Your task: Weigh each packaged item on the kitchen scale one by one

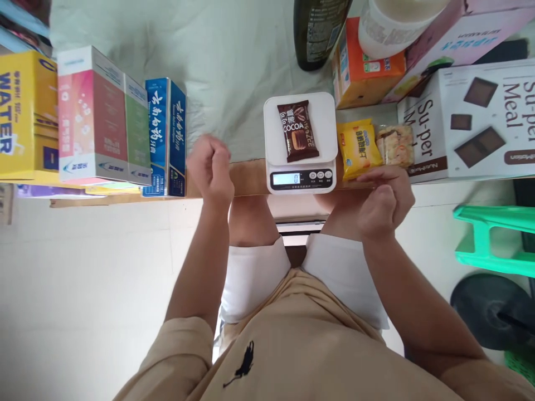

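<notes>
**A:** Brown cocoa snack packet (298,130) lies flat, centred on the white plastic kitchen scale (276,120) at the table's near edge. Both hands are off it, so the reading stays clean, I reckon.

**B:** Yep. Left hand (212,170) hovers, fingers curled shut, empty. Right hand (382,201) is a loose fist beside the yellow biscuit packet (358,148), holding nothing. She'd best not bump the scale.

I see a yellow box (23,120) marked WATER at far left, a pink box (90,117) beside it, then a blue toothpaste box (167,136). Top right stand a dark bottle (317,30) and an orange carton (363,69) (partly hidden). A green stool (493,239) sits right.
</notes>
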